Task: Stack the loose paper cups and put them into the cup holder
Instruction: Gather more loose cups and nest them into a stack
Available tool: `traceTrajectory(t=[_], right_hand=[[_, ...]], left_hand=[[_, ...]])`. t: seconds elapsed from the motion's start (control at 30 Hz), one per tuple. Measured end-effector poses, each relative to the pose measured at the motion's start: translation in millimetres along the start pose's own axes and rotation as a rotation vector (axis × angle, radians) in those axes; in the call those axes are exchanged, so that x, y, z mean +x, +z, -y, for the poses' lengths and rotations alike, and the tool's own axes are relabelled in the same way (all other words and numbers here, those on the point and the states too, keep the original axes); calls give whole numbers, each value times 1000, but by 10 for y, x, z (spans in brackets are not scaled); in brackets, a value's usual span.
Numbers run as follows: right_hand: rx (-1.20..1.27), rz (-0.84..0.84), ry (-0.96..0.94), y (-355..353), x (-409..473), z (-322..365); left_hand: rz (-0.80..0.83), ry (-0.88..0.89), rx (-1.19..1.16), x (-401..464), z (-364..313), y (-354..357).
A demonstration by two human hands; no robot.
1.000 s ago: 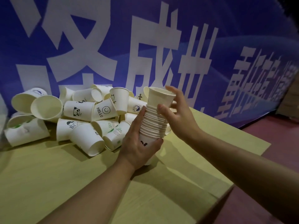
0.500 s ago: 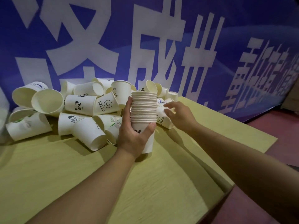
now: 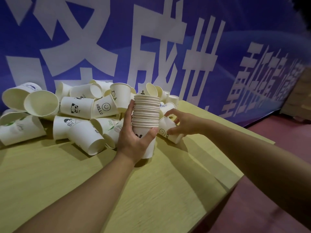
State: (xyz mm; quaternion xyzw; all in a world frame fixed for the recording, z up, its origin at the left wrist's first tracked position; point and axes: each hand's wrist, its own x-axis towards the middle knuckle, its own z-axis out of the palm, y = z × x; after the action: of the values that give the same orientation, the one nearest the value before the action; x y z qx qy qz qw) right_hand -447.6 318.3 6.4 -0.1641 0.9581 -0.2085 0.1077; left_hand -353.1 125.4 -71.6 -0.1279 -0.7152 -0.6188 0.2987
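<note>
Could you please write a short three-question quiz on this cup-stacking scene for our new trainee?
1. True or false: the left hand grips the stack of cups upright on the table.
2. Which cup is the right hand taking hold of? A) the panda cup B) the smiley cup lying beside the stack C) the topmost stacked cup
3. Fill in: no cup ______ is visible in this view.

Key: 1 true; 2 B; 3 holder.

The stack [image 3: 146, 113] hides most of the cup's [image 3: 170, 132] lettering.
</note>
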Motion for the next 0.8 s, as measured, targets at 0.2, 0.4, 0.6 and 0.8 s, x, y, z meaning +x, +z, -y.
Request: traceTrajectory(t=[0.2, 0.4, 0.6, 0.8], right_hand=[[665, -547, -219, -170, -189, 34], [902, -728, -412, -61, -343, 460], [856, -690, -428, 157, -423, 589], [923, -617, -365, 241, -468, 553]], left_hand=[[123, 44, 62, -67, -21, 36], [140, 57, 69, -71, -39, 47], [147, 49, 93, -76, -47, 43], [131, 47, 94, -68, -41, 48]])
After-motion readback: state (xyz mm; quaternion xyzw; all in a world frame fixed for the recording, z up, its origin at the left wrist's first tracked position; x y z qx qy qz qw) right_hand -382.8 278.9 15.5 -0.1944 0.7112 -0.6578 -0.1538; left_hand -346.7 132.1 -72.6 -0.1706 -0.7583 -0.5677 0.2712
